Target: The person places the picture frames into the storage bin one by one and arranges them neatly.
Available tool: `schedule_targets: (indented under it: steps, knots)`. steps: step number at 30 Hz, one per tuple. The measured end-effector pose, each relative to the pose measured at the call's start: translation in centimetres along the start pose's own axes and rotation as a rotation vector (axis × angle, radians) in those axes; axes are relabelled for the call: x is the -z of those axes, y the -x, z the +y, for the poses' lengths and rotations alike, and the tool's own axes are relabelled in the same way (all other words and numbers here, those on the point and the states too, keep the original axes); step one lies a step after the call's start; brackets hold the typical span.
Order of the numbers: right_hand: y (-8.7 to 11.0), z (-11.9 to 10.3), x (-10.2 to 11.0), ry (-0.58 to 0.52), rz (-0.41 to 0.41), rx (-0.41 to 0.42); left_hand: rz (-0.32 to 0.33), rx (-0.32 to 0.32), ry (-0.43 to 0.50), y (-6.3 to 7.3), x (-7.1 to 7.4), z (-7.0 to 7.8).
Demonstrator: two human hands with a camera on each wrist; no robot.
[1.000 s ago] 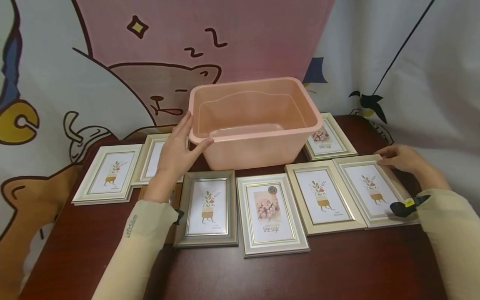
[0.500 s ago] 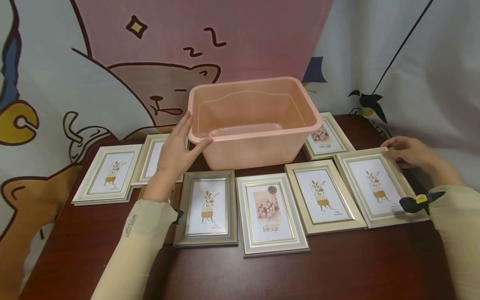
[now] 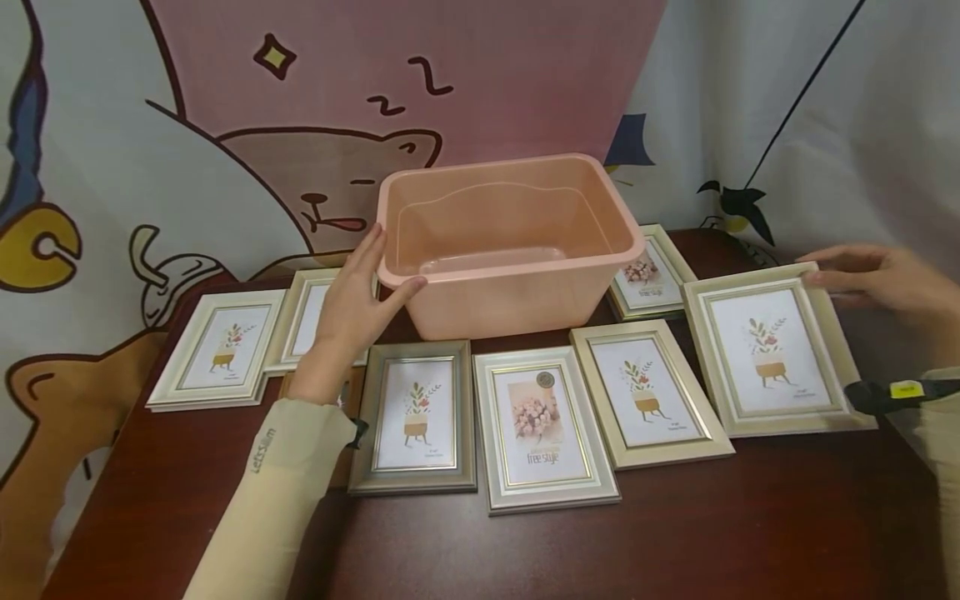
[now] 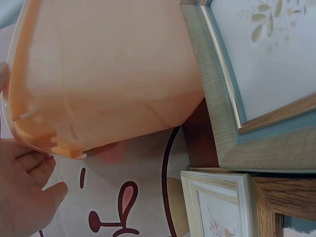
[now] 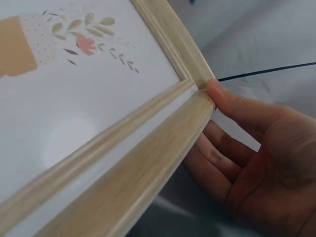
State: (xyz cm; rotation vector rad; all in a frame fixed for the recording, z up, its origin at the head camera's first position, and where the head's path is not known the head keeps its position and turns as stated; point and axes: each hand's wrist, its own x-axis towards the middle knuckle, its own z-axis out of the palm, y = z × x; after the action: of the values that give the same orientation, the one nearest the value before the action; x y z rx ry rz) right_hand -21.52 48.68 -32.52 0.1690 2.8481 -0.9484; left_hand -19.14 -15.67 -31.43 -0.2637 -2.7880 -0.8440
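My right hand (image 3: pixel 885 279) pinches the top right corner of a cream picture frame (image 3: pixel 768 354), thumb in front and fingers behind. This picture frame (image 5: pixel 74 128) is lifted at its far edge and tilted towards me; its insert shows a plant in a pot with legs. At the left front corner of a pink plastic bin (image 3: pixel 517 300), my left hand (image 3: pixel 352 292) holds the rim, thumb along the front and fingers along the side. Up close in the left wrist view, the fingers (image 4: pixel 37 168) curl at the edge of the bin (image 4: pixel 118 69).
In front of the bin lie a grey-brown frame (image 3: pixel 360 442), a silver-white frame (image 3: pixel 487 433) and a cream frame (image 3: pixel 600 433). More frames lie at the left (image 3: pixel 176 375) and behind right (image 3: pixel 678 258). A printed cloth (image 3: pixel 480 75) hangs behind the dark red table (image 3: pixel 525 558).
My right hand has moved right and up, raising the far edge of the rightmost picture frame and sliding it away from its neighbour. The left hand and the bin have stayed put.
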Motion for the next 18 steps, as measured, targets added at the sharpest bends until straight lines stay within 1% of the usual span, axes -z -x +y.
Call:
schedule_targets:
  steps: [4,7,10,11,14,16,18]
  knots:
    - [0.5,-0.4,0.9,-0.056,0.074,-0.024,-0.002,0.002,0.001,0.0,0.1,0.0]
    - [0.7,-0.8,1.6,-0.172,0.118,0.009,-0.001,0.0,-0.002,0.1,0.1,0.0]
    - [0.9,-1.4,2.4,-0.306,0.161,0.1,0.001,-0.004,-0.003,0.2,0.2,0.0]
    - [1.0,-1.5,2.6,-0.353,0.165,0.142,0.0,-0.005,-0.004,0.2,0.2,0.0]
    - [1.4,-2.3,3.2,-0.448,0.173,0.265,-0.002,-0.006,-0.004,0.3,0.1,0.1]
    - [1.6,-2.8,3.6,-0.477,0.176,0.322,-0.005,-0.006,-0.005,0.4,0.1,0.1]
    - [1.8,-3.4,3.9,-0.495,0.197,0.356,-0.008,-0.003,-0.004,0.5,0.1,0.1]
